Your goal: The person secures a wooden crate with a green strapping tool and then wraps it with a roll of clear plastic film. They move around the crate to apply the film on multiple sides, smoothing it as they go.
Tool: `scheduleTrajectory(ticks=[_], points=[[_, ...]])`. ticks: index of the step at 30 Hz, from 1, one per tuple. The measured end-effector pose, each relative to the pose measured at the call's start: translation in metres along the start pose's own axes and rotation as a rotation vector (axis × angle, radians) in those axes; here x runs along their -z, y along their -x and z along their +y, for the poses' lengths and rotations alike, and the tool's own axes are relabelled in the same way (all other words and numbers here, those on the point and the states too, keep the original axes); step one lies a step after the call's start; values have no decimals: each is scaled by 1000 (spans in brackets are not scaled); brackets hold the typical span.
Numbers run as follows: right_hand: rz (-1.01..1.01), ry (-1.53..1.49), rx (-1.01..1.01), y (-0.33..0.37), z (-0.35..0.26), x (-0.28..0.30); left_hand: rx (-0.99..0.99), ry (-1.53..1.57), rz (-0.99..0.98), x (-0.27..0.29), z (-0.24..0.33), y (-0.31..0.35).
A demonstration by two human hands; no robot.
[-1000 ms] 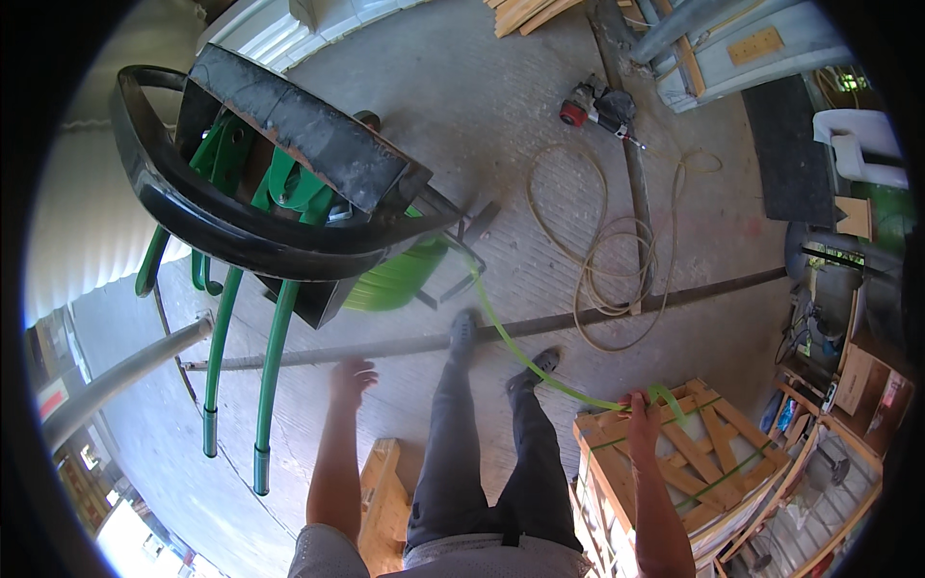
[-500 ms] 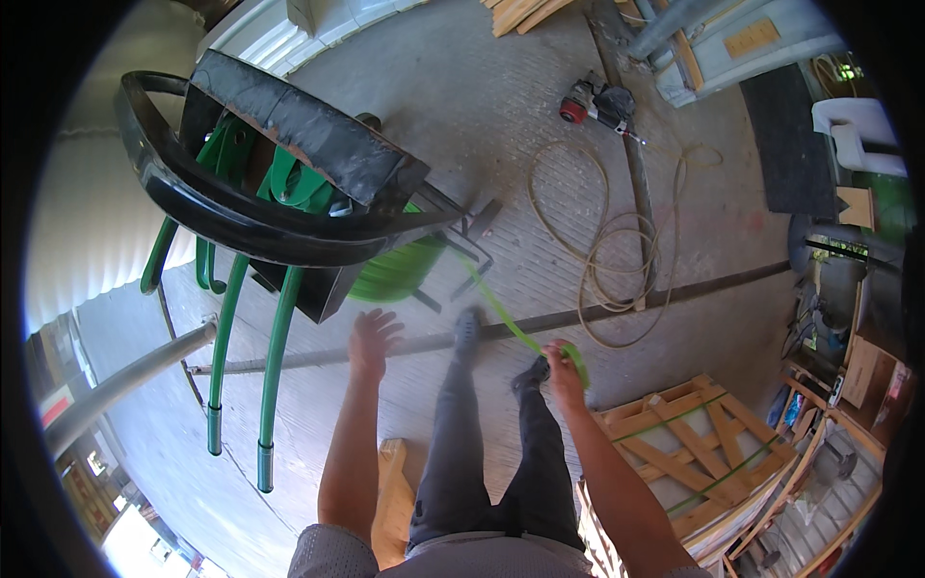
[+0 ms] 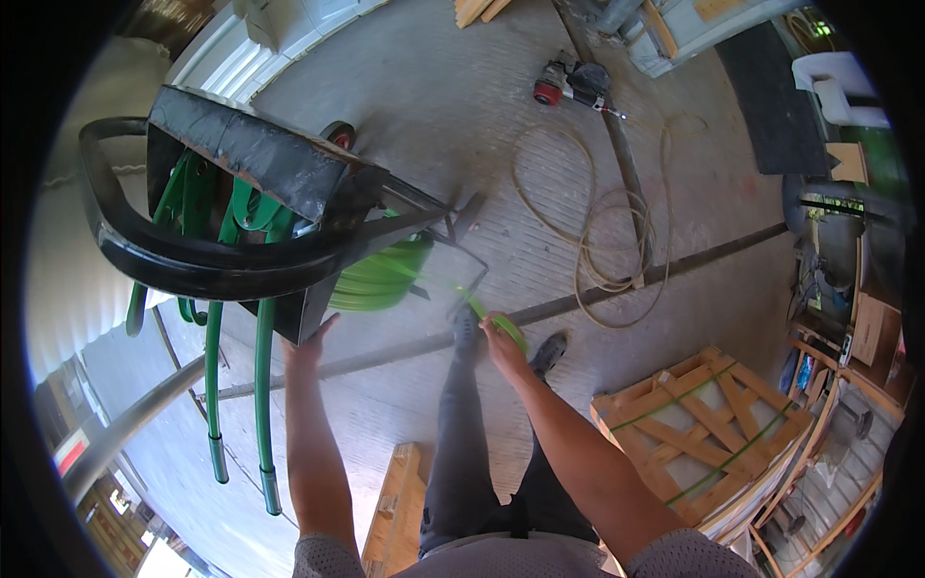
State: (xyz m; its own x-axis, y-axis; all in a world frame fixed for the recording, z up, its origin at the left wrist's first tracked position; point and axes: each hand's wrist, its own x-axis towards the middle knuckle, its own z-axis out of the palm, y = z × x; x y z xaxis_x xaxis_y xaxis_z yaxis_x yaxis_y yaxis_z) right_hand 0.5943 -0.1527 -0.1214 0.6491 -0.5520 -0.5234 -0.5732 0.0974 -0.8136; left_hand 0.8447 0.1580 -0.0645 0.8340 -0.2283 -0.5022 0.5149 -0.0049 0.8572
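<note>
Running strap: green plastic strapping band (image 3: 482, 313) stretched from the coil (image 3: 381, 279) down-right toward the person, long axis diagonal.
Right hand (image 3: 501, 349): grip clenched on the band's free end.
Left hand (image 3: 308, 349): fingers open, pressed flat under the black dispenser cart (image 3: 251, 222).
Materials: glossy flat band; matte black steel frame; green tube legs; ribbed concrete floor (image 3: 462, 116).
Room: hose loops (image 3: 607, 241) and strapped wooden crate (image 3: 708, 443) lay right, well apart.
</note>
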Motion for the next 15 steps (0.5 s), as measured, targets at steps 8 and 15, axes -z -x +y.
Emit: scheduleTrajectory(ticks=[8,15], points=[[242,305,-133,-6,13,-22,-77,-382,-183,33,5,-13],[-571,280,-189,68,39,28,-35,-225,77,11,-13,-15]])
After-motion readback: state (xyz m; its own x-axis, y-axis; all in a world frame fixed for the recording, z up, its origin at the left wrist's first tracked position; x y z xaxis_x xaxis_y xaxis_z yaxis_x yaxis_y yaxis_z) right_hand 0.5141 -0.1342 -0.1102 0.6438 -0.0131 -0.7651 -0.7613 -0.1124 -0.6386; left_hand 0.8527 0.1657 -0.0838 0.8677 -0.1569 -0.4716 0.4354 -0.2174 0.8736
